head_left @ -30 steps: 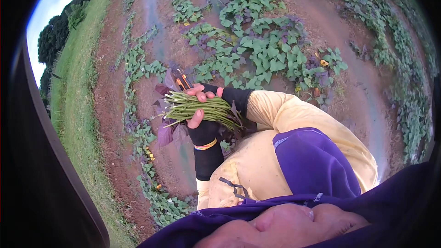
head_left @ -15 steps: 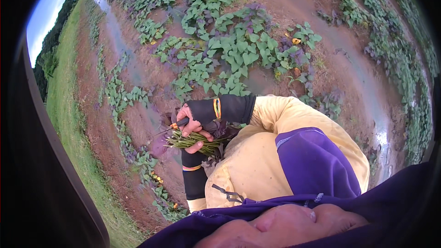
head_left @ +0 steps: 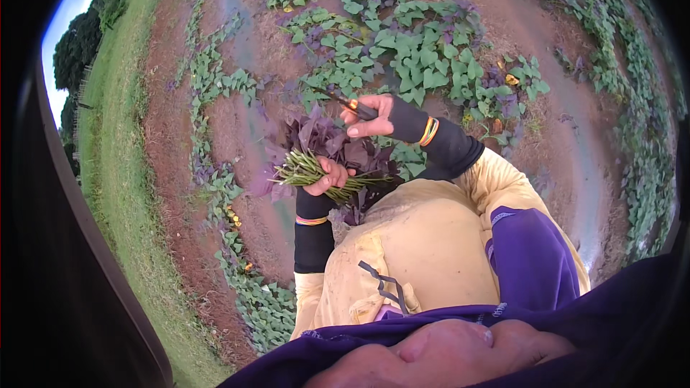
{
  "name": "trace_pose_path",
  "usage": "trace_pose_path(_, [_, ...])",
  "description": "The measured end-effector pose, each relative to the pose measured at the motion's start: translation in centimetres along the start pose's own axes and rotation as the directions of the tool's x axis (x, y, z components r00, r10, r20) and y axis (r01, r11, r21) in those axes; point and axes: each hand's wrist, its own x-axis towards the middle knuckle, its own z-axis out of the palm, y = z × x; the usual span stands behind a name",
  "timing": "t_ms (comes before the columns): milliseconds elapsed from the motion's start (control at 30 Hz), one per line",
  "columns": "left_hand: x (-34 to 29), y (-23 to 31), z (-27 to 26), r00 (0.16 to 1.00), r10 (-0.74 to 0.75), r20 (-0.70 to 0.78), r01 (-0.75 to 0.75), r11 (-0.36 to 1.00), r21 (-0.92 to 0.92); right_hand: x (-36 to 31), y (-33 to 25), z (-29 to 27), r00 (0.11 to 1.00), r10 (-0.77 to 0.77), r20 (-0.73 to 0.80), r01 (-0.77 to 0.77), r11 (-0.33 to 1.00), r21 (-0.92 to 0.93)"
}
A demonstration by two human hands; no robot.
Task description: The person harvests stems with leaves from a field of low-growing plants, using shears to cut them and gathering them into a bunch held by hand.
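My left hand (head_left: 330, 177) is closed around a bundle of cut leafy stems (head_left: 296, 169), in front of my body. Their pale green cut ends point left, and dark purple leaves (head_left: 334, 136) fan out behind and below the fist. Up and to the right of the bundle, apart from it, my right hand (head_left: 372, 116) grips a small knife (head_left: 365, 110). The knife has a black handle with an orange band, and its thin dark blade points up and left over the plants.
Rows of green and purple heart-leaved vines (head_left: 431, 65) grow ahead on brown soil (head_left: 208, 129). Wet furrows (head_left: 578, 151) run between rows. A grass strip (head_left: 115, 151) lies along the left, with trees (head_left: 79, 43) beyond it. Another vine row stands at the far right.
My right hand has lifted away from the bundle, up and right, with the knife. The left hand still holds the stems, whose purple leaves now show more. The view has shifted.
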Motion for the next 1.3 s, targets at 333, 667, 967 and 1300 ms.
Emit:
trace_pose_path(333, [-27.7,-2.8,-1.8,-0.17,0.121,-0.978,-0.124,0.982,0.143,-19.3,11.9,-32.6,0.394,0.352,-0.849,-0.168,0.936,0.31])
trace_pose_path(667, [-32.0,-21.3,7.7,-0.486,-0.36,-0.796,-0.125,0.93,-0.345,-13.3,21.4,-43.4,0.449,0.6,-0.663,-0.394,0.798,0.455])
trace_pose_path(967, [-22.3,-18.7,-5.8,-0.306,-0.306,-0.902,-0.284,0.933,-0.22,6.1,13.9,-32.0,0.699,0.535,-0.475,-0.53,0.833,0.158])
trace_pose_path(1300, [6.6,4.8,-39.1,0.106,0.13,-0.986,-0.576,0.816,0.046,30.9,17.3,-26.9,0.631,0.526,-0.57,-0.583,0.806,0.098])
